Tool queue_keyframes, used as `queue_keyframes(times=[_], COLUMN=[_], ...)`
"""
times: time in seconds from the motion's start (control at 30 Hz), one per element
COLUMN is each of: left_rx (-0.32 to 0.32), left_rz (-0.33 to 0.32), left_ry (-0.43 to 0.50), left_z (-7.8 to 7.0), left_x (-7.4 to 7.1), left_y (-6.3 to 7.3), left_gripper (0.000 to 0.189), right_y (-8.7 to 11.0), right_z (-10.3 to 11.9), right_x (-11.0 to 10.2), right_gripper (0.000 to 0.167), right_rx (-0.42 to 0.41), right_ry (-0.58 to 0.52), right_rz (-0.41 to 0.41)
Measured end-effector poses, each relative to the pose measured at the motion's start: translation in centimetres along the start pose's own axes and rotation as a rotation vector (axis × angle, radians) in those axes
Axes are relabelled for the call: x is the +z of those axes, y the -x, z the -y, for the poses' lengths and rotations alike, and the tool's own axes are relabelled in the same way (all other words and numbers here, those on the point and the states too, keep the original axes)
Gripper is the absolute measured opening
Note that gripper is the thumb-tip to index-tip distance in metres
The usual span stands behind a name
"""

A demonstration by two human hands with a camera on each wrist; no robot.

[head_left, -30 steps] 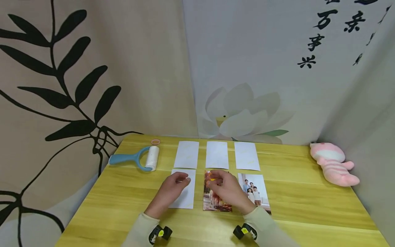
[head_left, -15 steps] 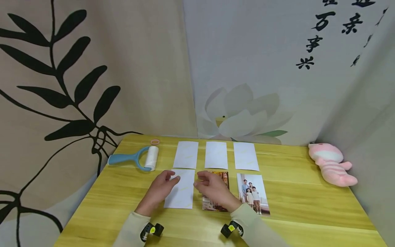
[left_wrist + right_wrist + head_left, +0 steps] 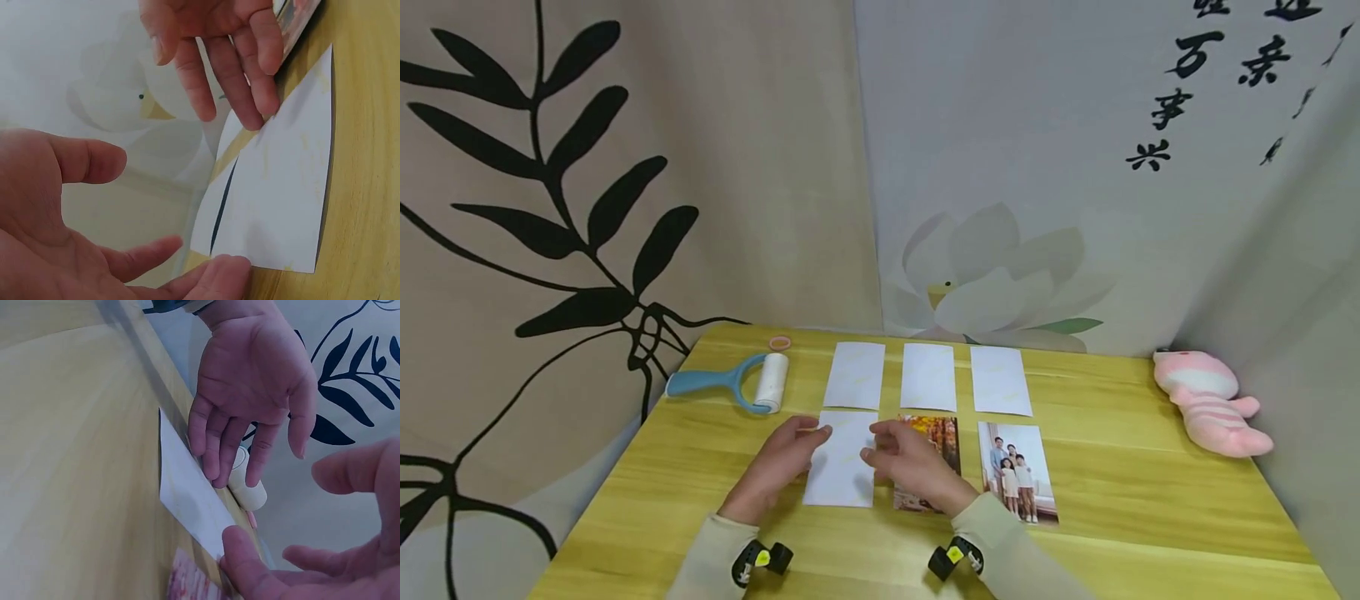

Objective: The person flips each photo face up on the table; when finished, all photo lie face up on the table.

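Observation:
A white photo-sized card lies at the front left of a two-row layout, with faint yellow marks on it. On its left side, my left hand has its fingers spread, fingertips at the card's edge. Across from it, my right hand holds its fingers at the card's right edge, palm turned inward. Neither thumb pinches the card in the left wrist view. Partly hidden under my right hand is a photo with autumn colours. A family photo lies further right, picture side up.
Three white cards form the back row: left, middle and right. A blue-handled lint roller and a small pink ring lie at the back left. A pink plush toy lies at the right edge.
Both hands have shifted left; my right hand has come off the middle of the autumn photo to the white card's right edge. More of the family photo shows.

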State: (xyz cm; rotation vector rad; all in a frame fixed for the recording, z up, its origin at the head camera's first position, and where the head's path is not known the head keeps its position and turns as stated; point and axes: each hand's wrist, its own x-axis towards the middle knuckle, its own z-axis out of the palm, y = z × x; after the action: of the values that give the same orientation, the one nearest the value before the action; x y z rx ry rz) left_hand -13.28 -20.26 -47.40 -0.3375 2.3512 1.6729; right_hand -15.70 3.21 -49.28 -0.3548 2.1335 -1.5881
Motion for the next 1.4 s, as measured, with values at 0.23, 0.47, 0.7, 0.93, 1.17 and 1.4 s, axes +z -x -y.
queue_keyframes(times=[0.23,0.47,0.7,0.93,1.17,1.4], left_rx=[-0.024,-0.062,-0.047,-0.013,0.044,0.048], left_rz=[-0.008,-0.042,-0.026,-0.036,0.024,0.106], left_ry=[0.102,0.17,0.25,0.197,0.292,0.405], left_z=[0.3,0.4,0.6,1.0,0.9,0.1], left_x=[-0.4,-0.4,-0.3,-0.5,-0.1,0.3], left_y=[0.1,-0.5,-1.7,-1.7,-1.9,-1.4], left_gripper=[0.07,0.068,0.049,0.045,0.043,0.044], right_y=[0.0,-0.1,0.1,0.2,0.1,0.2], right_z=[-0.3,-0.2,-0.3,-0.2,0.5,0.8], right_x=[0.4,0.6,0.2,0.2,0.7,0.7], right_gripper=[0.063,0.062,0.06,0.058,0.053,0.053], right_rx=[0.012,0.0,-0.022,-0.047,-0.084,-0.084], right_ry=[-0.068,-0.062,0.02,0.085,0.135,0.102], right_rz=[0.018,0.036,0.006,0.003,-0.011,0.012])
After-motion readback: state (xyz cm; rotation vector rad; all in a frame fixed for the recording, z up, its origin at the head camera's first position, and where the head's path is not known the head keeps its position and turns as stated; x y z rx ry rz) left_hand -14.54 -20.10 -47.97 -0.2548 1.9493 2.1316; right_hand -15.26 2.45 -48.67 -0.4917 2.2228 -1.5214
